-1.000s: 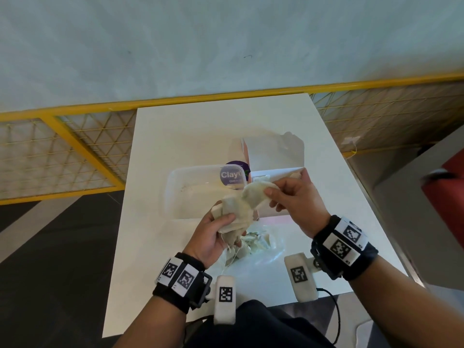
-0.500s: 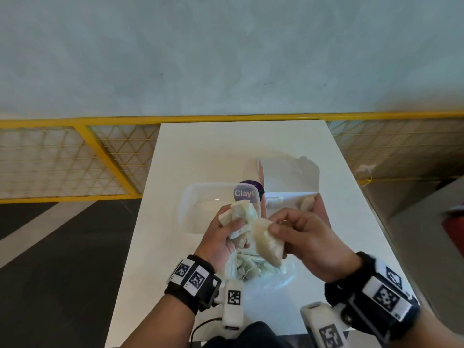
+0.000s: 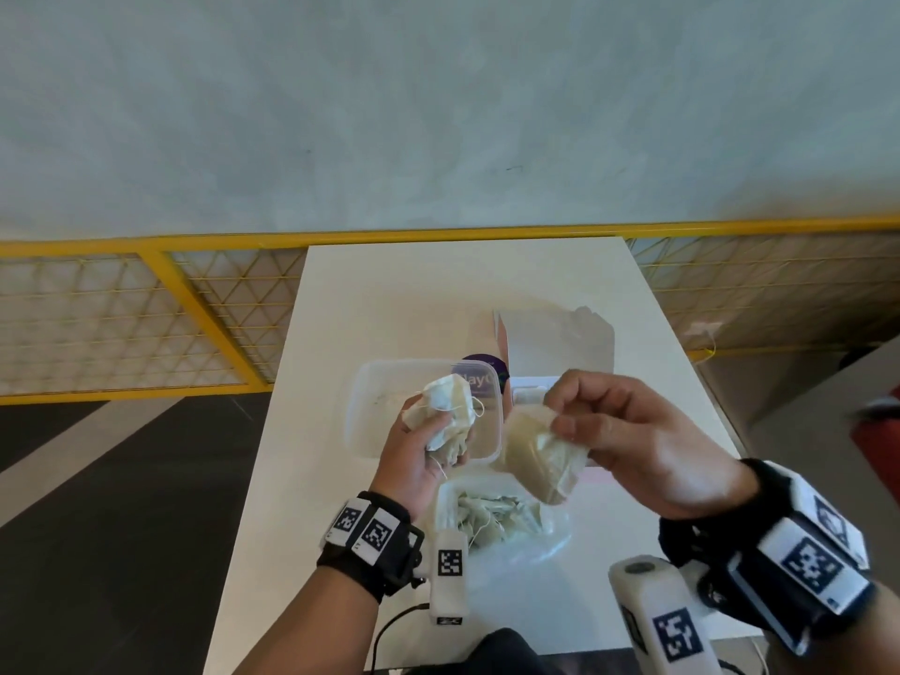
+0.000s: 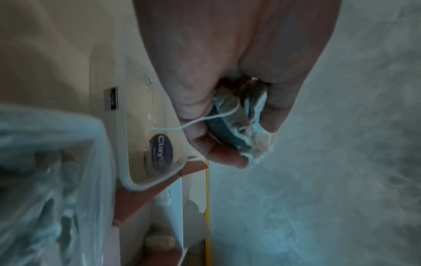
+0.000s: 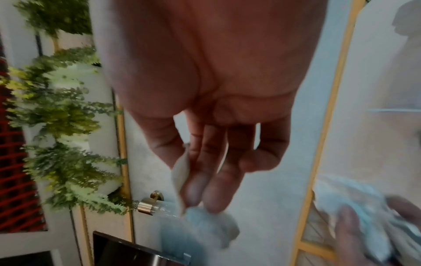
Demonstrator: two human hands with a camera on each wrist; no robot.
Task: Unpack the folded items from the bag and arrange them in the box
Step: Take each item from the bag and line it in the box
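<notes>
My left hand [image 3: 428, 445] grips a crumpled bunch of pale tea bags [image 3: 445, 406] with loose strings above the table; the left wrist view shows the bunch of bags [image 4: 239, 115] squeezed between fingers and thumb. My right hand [image 3: 555, 414] pinches a single tea bag [image 3: 540, 455] by its top edge, apart from the bunch; the same bag [image 5: 181, 172] hangs between thumb and fingers in the right wrist view. Below both hands lies the clear plastic bag [image 3: 550, 533], holding several more tea bags. The open pink-and-white box [image 3: 555, 343] stands behind my right hand.
A clear plastic container [image 3: 370, 406] with a purple round sticker sits left of the box, behind my left hand. All of this rests on a narrow white table [image 3: 438, 294]. A yellow mesh railing [image 3: 146, 309] runs behind and beside the table.
My right hand has pulled one tea bag off the bunch and drawn it right and nearer to me. The left hand has stayed above the bag with the bunch.
</notes>
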